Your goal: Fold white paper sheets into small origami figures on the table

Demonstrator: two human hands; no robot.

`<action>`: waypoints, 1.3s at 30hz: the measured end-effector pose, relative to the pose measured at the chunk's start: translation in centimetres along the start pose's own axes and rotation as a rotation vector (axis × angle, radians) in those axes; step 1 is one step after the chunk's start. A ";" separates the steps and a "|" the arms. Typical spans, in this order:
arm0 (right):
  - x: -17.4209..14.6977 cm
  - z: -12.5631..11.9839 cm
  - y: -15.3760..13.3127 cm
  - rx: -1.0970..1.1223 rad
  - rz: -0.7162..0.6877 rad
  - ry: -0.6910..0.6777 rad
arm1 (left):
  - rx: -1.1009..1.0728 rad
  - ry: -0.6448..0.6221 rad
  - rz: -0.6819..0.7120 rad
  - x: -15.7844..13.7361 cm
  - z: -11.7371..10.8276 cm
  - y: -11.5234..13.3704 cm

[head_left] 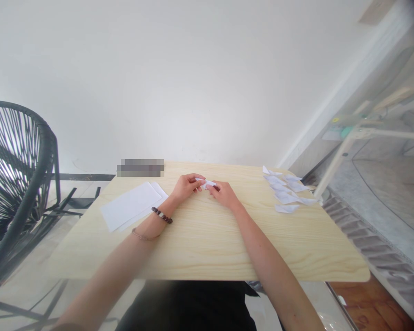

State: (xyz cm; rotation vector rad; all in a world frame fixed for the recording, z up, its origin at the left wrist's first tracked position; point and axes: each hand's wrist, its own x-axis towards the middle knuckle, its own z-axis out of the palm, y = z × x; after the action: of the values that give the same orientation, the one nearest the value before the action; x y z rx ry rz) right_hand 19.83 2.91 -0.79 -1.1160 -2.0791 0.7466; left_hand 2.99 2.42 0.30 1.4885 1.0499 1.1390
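Observation:
Both my hands hold one small folded piece of white paper (207, 183) just above the middle of the table. My left hand (187, 186) pinches its left end between thumb and fingers. The right end is gripped by my right hand (222, 193), with the thumb on the near side. My fingers cover part of the paper, so its full shape is hidden. To the left lie flat sheets of white paper (131, 207), overlapping each other. Over on the right, several folded paper pieces (285, 197) with pointed ends rest in a loose group.
The light wood table (207, 248) stands against a white wall (200, 82). A blurred-out dark object (140, 168) sits at its back left corner. A black corded chair (44, 138) is at the left. At the right is a white metal frame (338, 161).

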 end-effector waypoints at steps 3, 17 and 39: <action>0.0 0.1 0.1 -0.024 0.005 0.009 | 0.012 0.001 0.006 0.0 0.0 -0.1; -0.1 0.2 -0.2 -0.047 -0.019 0.042 | -0.063 0.022 -0.020 -0.2 0.0 0.5; 0.0 0.2 -0.3 0.031 0.026 0.061 | -0.021 0.014 -0.008 -0.4 0.2 0.7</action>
State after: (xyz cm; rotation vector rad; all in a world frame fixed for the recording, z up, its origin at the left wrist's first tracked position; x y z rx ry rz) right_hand 19.55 2.76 -0.64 -1.1367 -1.9993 0.7448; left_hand 3.13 1.89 0.93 1.4607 1.0495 1.1529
